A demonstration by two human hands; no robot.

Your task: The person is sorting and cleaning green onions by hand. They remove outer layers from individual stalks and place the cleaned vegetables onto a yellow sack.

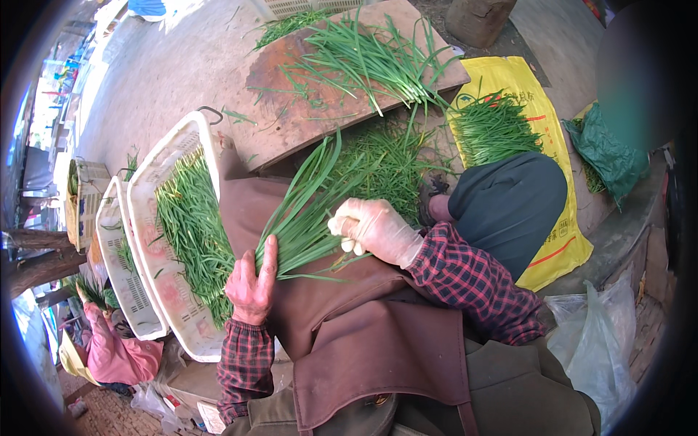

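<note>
My left hand [252,280], bare, grips a fanned bunch of long green chives [302,225] over the brown leather apron [242,207] on my lap. My right hand [367,229], in a pale thin glove, is closed with curled fingers at the bunch's right side, on some leaves; a few thin yellowish strands dangle below it. Left of the apron, a white plastic crate [171,291] holds many chives [193,240]. Loose greens [382,160] lie on the ground beyond my hands.
A worn board [273,112] with chives spans the top. A yellow sack [552,247] carries more chives, right of my knee [509,203]. Other crates [113,225] stand left, near a co-worker in pink [127,352]. A green bag [607,156] and clear plastic [592,349] lie right.
</note>
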